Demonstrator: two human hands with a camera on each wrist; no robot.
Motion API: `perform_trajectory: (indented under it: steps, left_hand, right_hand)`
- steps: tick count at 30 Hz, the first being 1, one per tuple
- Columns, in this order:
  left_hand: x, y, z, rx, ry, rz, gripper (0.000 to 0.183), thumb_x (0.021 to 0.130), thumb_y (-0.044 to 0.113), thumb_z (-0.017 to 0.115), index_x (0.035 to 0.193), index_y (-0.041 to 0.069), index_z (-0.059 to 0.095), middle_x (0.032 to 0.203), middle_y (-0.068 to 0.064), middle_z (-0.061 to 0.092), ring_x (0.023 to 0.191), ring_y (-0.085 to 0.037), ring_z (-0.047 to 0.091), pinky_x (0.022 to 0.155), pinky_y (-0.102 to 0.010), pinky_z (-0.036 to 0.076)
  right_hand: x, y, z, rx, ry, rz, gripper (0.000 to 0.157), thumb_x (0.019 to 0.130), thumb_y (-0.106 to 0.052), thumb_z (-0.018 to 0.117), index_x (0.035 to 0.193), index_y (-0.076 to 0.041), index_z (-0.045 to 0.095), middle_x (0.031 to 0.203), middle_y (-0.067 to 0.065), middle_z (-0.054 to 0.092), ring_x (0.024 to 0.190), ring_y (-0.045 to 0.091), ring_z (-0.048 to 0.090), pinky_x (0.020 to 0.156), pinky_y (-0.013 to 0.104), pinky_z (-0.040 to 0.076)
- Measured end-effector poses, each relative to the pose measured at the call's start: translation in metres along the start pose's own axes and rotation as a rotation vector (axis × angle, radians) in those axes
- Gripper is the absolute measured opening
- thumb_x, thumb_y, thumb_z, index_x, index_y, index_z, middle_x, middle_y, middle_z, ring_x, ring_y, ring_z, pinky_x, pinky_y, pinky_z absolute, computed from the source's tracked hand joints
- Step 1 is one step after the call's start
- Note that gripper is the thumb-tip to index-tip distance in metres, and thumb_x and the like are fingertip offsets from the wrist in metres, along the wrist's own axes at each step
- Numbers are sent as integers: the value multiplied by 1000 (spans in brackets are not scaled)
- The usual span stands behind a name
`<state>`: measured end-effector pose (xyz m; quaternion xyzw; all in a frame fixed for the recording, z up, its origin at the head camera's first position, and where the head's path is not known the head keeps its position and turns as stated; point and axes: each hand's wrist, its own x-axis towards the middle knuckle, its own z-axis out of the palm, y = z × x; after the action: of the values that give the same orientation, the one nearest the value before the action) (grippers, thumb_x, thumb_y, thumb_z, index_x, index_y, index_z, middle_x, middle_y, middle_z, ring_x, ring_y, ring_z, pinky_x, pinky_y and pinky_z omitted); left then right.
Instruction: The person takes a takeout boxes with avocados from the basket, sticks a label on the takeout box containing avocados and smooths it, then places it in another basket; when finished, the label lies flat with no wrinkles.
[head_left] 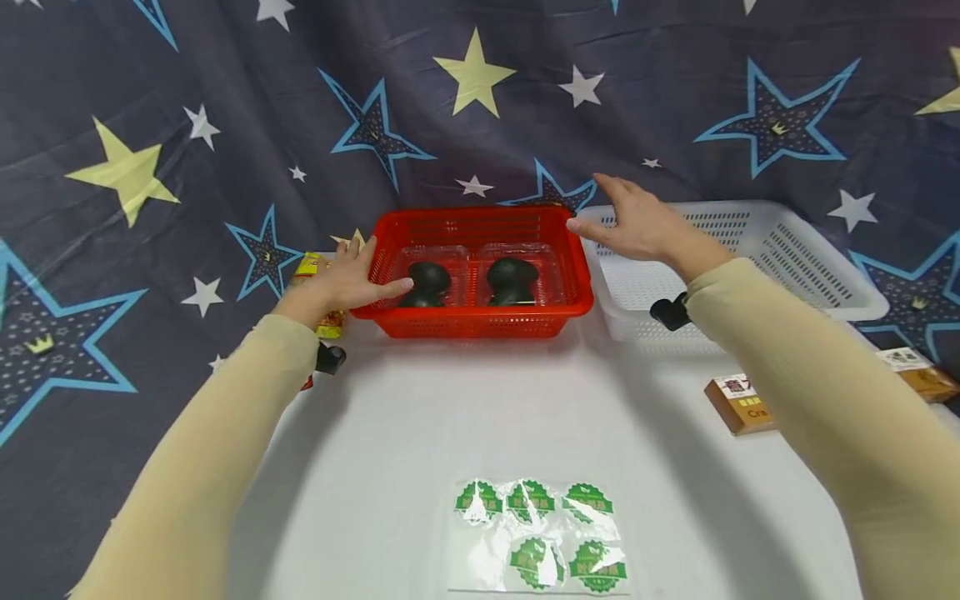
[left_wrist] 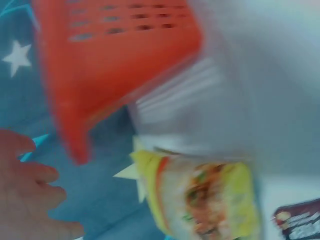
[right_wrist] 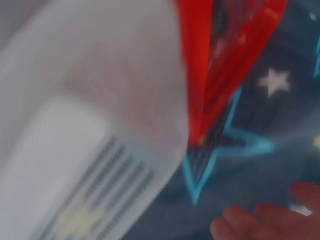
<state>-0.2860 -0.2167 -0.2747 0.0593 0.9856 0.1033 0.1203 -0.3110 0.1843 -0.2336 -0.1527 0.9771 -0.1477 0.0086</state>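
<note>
A red plastic basket point(head_left: 480, 323) stands at the back middle of the white table. Inside it are two clear plastic boxes point(head_left: 551, 287), each with dark green, rounded fruit or vegetables point(head_left: 512, 273) in it. My left hand point(head_left: 347, 279) hovers at the basket's left end, fingers spread and thumb over the rim; contact with it cannot be made out. Above the gap between the red basket and a white basket point(head_left: 810, 310), my right hand point(head_left: 633, 221) is raised with fingers extended, holding nothing. In both wrist views only parts of the hands show, and the image is blurred.
Near the front lies a clear sheet of green round stickers point(head_left: 536, 533). A brown box point(head_left: 738, 404) sits right, partly behind my right sleeve, with another box point(head_left: 926, 375) farther right. A yellow food packet point(left_wrist: 200, 195) lies left of the red basket, near a dark red wrapper point(left_wrist: 300, 220).
</note>
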Motion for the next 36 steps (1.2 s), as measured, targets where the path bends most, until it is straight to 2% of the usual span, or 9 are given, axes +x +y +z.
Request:
perform_trajectory:
  steps: [3,7,11,15,24,27,31,33,36]
  left_hand:
    - [2,-3,15,-19,-21,13,117,77,77,47,152,7,-8,157,-21,-9,142,-42,-11,108,-66,0]
    - [5,-2,26,-46,-43,17,123,74,79,50,152,5,-8,158,-18,-13,142,-41,-11,110,-64,0]
    - [7,0,29,-96,-43,7,130,69,81,53,150,4,-12,158,-15,-16,143,-40,-10,111,-61,10]
    - [7,1,30,-122,-33,-5,136,64,84,56,150,6,-14,158,-13,-14,144,-39,-7,108,-61,21]
    - [4,2,32,-100,-36,-8,139,60,87,55,151,5,-12,159,-14,-11,144,-39,-6,108,-61,19]
    - [4,2,33,-98,-44,-14,140,59,87,55,151,6,-12,159,-13,-11,144,-37,-5,108,-60,22]
    - [5,2,33,-98,-46,-12,139,59,88,54,151,6,-12,159,-13,-11,144,-37,-3,108,-60,23]
    - [5,2,34,-93,-45,-11,139,59,88,53,151,5,-12,159,-14,-11,144,-37,-3,108,-60,23]
    - [6,0,35,-91,-47,-14,141,57,91,50,151,6,-12,159,-13,-12,144,-37,-2,108,-59,23]
  right_hand:
    - [6,-14,19,27,-33,-61,97,87,-68,43,154,-8,7,155,23,16,140,43,19,109,61,18]
    - [12,-30,46,38,-146,-94,100,85,-71,44,154,-9,5,156,21,13,141,41,17,110,60,19]
    - [16,-42,69,20,-262,-49,99,87,-67,46,154,-9,1,156,24,10,141,42,15,110,59,19]
    - [21,-48,84,-24,-319,17,97,91,-58,49,152,-1,-1,154,30,8,139,46,18,110,58,20]
    - [28,-51,96,18,-300,32,97,88,-56,55,151,0,9,155,28,8,140,45,14,112,58,12]
    - [28,-52,97,66,-324,97,105,85,-59,57,150,3,3,154,29,7,139,46,16,111,58,18]
    - [29,-53,95,107,-341,179,114,82,-61,61,149,7,-1,150,30,22,135,44,28,107,56,28]
    - [30,-53,93,116,-316,198,116,80,-60,63,148,10,1,147,30,29,133,42,33,106,54,32]
    - [31,-53,92,168,-261,239,115,79,-57,67,147,12,6,146,30,28,131,42,32,104,54,34]
